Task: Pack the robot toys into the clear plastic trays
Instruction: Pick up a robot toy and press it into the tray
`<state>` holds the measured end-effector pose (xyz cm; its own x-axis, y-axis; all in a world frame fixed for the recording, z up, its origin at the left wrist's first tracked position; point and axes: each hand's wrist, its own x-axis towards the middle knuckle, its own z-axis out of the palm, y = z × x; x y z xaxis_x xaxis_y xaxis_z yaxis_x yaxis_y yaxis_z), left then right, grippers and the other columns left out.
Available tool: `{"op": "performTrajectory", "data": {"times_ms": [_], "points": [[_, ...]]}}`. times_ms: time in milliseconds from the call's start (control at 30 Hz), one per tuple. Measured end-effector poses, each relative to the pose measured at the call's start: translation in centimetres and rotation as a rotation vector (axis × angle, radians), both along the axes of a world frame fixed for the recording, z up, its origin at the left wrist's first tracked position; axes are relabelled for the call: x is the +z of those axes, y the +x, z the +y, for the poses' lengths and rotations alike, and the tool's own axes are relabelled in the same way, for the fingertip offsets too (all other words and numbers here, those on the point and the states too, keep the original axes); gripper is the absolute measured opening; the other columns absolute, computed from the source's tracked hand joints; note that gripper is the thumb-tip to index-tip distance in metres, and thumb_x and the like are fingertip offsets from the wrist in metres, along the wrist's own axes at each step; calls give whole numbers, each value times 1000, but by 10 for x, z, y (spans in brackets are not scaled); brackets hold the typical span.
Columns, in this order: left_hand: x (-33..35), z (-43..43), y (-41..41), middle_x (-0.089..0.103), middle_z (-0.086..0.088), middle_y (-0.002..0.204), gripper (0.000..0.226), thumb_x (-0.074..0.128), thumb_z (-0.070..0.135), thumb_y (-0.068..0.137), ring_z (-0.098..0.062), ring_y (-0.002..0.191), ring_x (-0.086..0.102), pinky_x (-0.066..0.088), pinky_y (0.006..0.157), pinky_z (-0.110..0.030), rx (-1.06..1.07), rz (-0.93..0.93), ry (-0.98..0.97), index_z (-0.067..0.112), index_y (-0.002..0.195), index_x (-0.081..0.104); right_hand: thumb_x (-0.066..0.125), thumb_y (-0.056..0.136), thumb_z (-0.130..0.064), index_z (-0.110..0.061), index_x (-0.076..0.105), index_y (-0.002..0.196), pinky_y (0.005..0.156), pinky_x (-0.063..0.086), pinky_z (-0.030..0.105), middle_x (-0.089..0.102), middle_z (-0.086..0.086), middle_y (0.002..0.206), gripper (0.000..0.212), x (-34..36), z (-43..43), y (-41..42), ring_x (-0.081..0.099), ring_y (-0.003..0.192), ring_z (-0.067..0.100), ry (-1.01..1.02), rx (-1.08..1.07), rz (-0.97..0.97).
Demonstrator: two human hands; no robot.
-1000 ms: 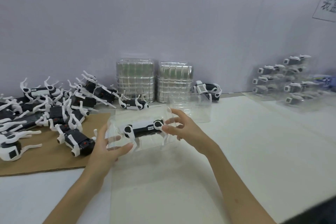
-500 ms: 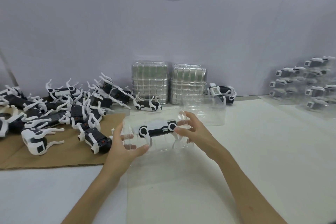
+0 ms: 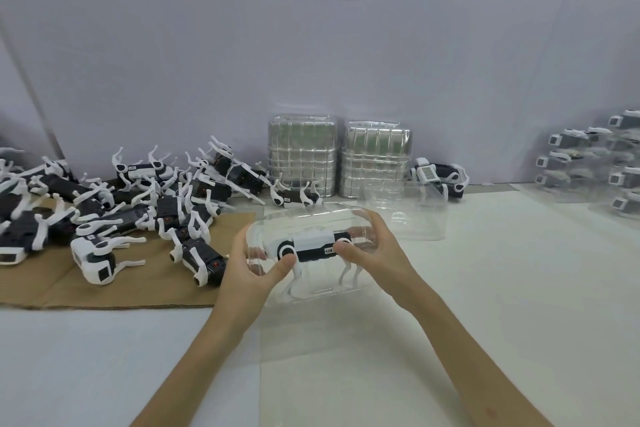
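Note:
A clear plastic tray (image 3: 311,222) is held up between both hands at the centre of the view. Inside it lies a black and white robot toy (image 3: 311,246), legs pointing down. My left hand (image 3: 249,270) grips the tray's left end, thumb in front. My right hand (image 3: 374,253) grips the right end, thumb pressed on the toy's rear joint. A pile of several loose robot toys (image 3: 149,204) lies on brown cardboard (image 3: 45,284) to the left.
Two stacks of empty clear trays (image 3: 301,156) stand against the back wall. Another empty clear tray (image 3: 405,215) lies just behind my right hand, with a robot toy (image 3: 440,177) beyond it. Packed trays (image 3: 595,163) are piled at the far right. The table is white.
Both hands have closed tighter on the tray ends, and my right thumb has come onto the toy's rear joint. The view has shifted, so the pile appears further right.

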<state>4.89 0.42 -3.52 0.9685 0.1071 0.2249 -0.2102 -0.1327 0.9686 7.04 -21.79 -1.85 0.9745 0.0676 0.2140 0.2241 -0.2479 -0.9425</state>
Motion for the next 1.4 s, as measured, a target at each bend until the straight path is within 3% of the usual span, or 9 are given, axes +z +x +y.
{"op": "performTrajectory", "data": {"times_ms": [233, 367, 467, 600, 800, 900, 1067, 1233, 1400], "points": [[-1, 4, 4, 56, 3, 129, 68, 78, 47, 81, -7, 108, 56, 46, 80, -30, -27, 127, -24, 35, 140, 46, 74, 82, -52, -31, 49, 136, 72, 53, 26, 62, -4, 121, 63, -5, -3, 6, 66, 105, 12, -13, -63, 152], [-4, 5, 4, 56, 11, 135, 52, 73, 36, 87, -12, 122, 54, 43, 100, -33, -94, 189, 50, 33, 136, 54, 75, 82, -51, -32, 46, 142, 100, 42, 32, 46, -13, 143, 69, -7, -9, 8, 48, 128, 12, -80, -157, 176], [-4, -1, 1, 62, 12, 127, 35, 69, 38, 90, -6, 110, 59, 43, 85, -22, -107, 205, 79, 32, 123, 61, 78, 81, -42, -33, 49, 141, 102, 37, 29, 46, -14, 140, 67, -7, -10, 6, 43, 132, 10, -208, -235, 84], [-3, -5, -1, 58, 8, 128, 46, 66, 41, 92, -13, 116, 56, 45, 94, -31, -43, 204, 114, 26, 133, 56, 76, 83, -35, -36, 67, 116, 95, 40, 27, 59, -20, 118, 34, 2, -13, 1, 55, 118, 8, -470, -226, -69], [-2, -7, -3, 69, 6, 112, 15, 55, 31, 101, -10, 80, 72, 51, 67, -26, -122, 179, 159, 30, 112, 65, 57, 96, -13, -31, 56, 137, 115, 18, 36, 44, -7, 152, 45, 30, 3, -12, 34, 142, 12, -975, -240, -219], [-2, -10, -2, 75, 5, 108, 30, 39, 36, 107, -21, 83, 75, 54, 76, -34, -194, 264, 24, 28, 110, 68, 55, 100, -18, -28, 50, 145, 116, 29, 24, 45, -11, 150, 46, 31, 44, -39, 39, 136, -1, -525, 12, -258], [-3, -7, -4, 76, 1, 109, 46, 30, 47, 106, -13, 94, 74, 55, 75, -29, -117, 268, -219, 23, 119, 66, 53, 100, -25, -39, 37, 148, 69, 41, -3, 56, -31, 120, 53, -1, 110, -54, 52, 96, -29, 190, 173, 152], [5, 0, 1, 73, -1, 111, 42, 32, 42, 106, -20, 99, 71, 54, 88, -33, 21, 279, -299, 21, 110, 69, 44, 103, -25, -32, 11, 158, 116, 23, 22, 15, -16, 163, 64, -16, 122, -42, 23, 146, 2, 264, -21, 257], [6, -3, 0, 70, 4, 115, 34, 37, 37, 105, -19, 101, 69, 49, 93, -37, 49, 279, -253, 24, 108, 69, 46, 102, -21, -28, 13, 158, 119, 17, 31, 16, -10, 164, 65, -22, 92, -26, 18, 150, 10, 250, -160, 276]]}}
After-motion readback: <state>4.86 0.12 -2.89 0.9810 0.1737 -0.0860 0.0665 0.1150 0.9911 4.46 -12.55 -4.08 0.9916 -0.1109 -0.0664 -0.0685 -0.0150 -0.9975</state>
